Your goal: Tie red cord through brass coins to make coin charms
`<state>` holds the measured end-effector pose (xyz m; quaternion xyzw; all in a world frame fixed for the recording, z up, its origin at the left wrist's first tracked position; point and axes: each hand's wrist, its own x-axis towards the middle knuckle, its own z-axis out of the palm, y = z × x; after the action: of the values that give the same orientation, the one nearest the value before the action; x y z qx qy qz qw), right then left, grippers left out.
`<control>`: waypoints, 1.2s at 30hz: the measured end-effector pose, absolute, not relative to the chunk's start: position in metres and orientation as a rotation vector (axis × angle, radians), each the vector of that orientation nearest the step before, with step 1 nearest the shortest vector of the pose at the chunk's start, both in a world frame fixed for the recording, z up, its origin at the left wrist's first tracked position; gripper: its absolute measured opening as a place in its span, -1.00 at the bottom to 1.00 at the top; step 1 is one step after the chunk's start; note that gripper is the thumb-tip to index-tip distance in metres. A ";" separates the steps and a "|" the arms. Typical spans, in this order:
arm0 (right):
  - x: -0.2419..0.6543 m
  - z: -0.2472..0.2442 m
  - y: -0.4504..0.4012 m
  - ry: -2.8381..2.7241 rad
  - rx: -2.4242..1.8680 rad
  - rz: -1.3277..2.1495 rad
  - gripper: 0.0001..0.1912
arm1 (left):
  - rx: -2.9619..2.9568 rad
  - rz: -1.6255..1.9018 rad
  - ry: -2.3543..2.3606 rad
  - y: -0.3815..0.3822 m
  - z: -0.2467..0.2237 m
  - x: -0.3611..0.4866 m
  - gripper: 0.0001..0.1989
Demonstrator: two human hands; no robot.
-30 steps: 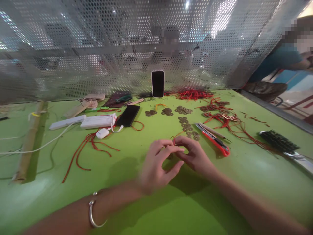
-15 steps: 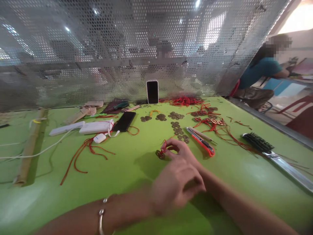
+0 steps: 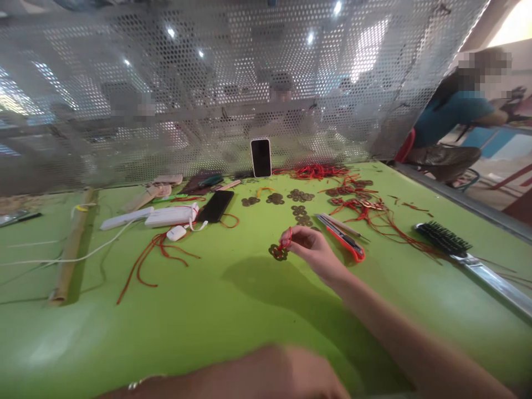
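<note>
My right hand (image 3: 310,249) pinches a red cord (image 3: 285,241) between thumb and fingertips. Tied to that cord is a small cluster of round brass-coloured coins (image 3: 277,252), hanging at or just above the green tabletop; I cannot tell whether it touches. My left hand (image 3: 291,374) is blurred at the bottom edge, with its fingers out of sight and a bracelet (image 3: 133,385) on the wrist. A red utility knife (image 3: 343,238) lies right of my right hand, with a thin pointed stick (image 3: 347,226) alongside. Loose coins (image 3: 301,215) lie just beyond.
Red cords (image 3: 318,172) are heaped before the perforated metal screen (image 3: 187,122), where a phone (image 3: 261,158) stands upright. A hairbrush (image 3: 444,241) lies right; a black phone (image 3: 216,206), white power strip (image 3: 170,216) and bamboo tube (image 3: 72,255) lie left. A person (image 3: 453,119) sits beyond the right edge.
My left hand has moved down toward me from beside my right hand, to the bottom edge. My right hand still holds the cord, and the coin cluster shows more fully.
</note>
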<state>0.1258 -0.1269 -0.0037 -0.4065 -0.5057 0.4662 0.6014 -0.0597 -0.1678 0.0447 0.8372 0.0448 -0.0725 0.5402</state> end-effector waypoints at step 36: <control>0.113 0.006 -0.144 -1.625 -1.183 1.263 -0.83 | 1.655 0.824 0.928 -0.087 -0.005 -0.063 -0.76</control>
<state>0.1128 -0.1438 0.0065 -0.4622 -0.6346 0.4933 0.3746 -0.0635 -0.0867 -0.0054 0.6876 0.3857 0.3422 0.5112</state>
